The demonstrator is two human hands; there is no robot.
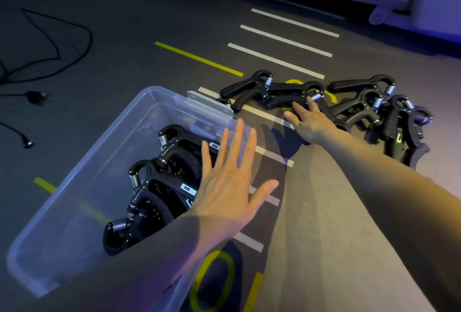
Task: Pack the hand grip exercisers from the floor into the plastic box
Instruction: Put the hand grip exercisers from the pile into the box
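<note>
Hand grip exercisers, black with steel coil springs, in two lots. First lot: a loose pile of exercisers (354, 104) on the floor (324, 212), to the right of and beyond the box, several overlapping. Second lot: packed exercisers (154, 187) lying inside the clear plastic box (82, 162), stacked along its right side, springs toward the left, white labels on some handles.

Plastic box: transparent, open-topped, standing on the floor at lower left, with a latch tab at its far corner.

Left hand (229, 192): palm down over the right rim of the box, fingers (235, 147) straight and spread, holding nothing. Whether it touches the rim cannot be told.

Right hand (310, 122): stretched out to the floor pile, fingers extended and only slightly bent, fingertips at the handle of the nearest exerciser (289, 99) beside its spring; nothing gripped.

Floor: grey, marked with white tape stripes (287, 42), a yellow tape line (199, 59) and yellow painted figures near the bottom edge. Black cable (57, 44) lies loose at far left, well apart from the box.
</note>
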